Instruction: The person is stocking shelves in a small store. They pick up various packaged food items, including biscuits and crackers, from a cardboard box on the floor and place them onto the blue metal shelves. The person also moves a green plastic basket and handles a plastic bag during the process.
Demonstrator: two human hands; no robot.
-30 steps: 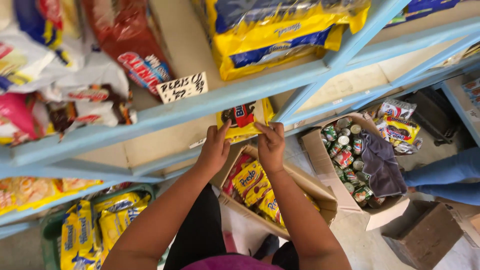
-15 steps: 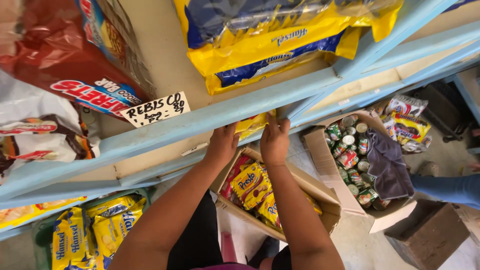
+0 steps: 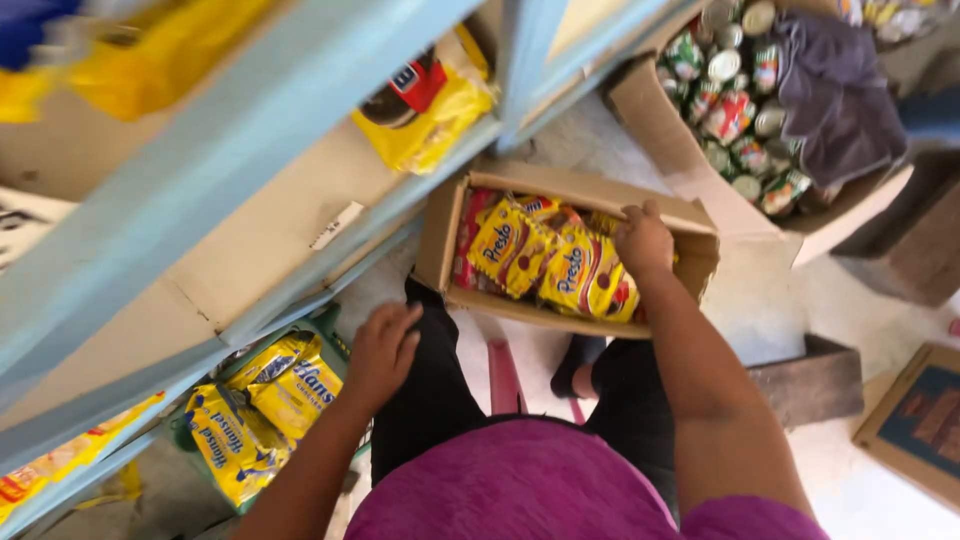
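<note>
My right hand [image 3: 643,240] reaches down into an open cardboard box [image 3: 560,186] on the floor. Its bent fingers rest on the yellow and red snack packets [image 3: 525,252] at the box's far right end, and the fingertips are hidden among them. My left hand [image 3: 384,350] hangs by my black-clad thigh with the fingers loosely apart and nothing in it. One yellow packet [image 3: 432,104] of the same kind lies on the light blue shelf [image 3: 250,130] above the box.
A larger carton [image 3: 650,110] of cans with a dark cloth [image 3: 835,95] over it stands at the upper right. A green crate holds yellow and blue biscuit packs [image 3: 262,402] under the shelf. A wooden block [image 3: 815,380] and another box [image 3: 915,420] sit on the floor at right.
Both hands have come down from the shelf, where they pressed a yellow packet. The right hand went into the floor box and the left dropped to my thigh. The view tilted downward.
</note>
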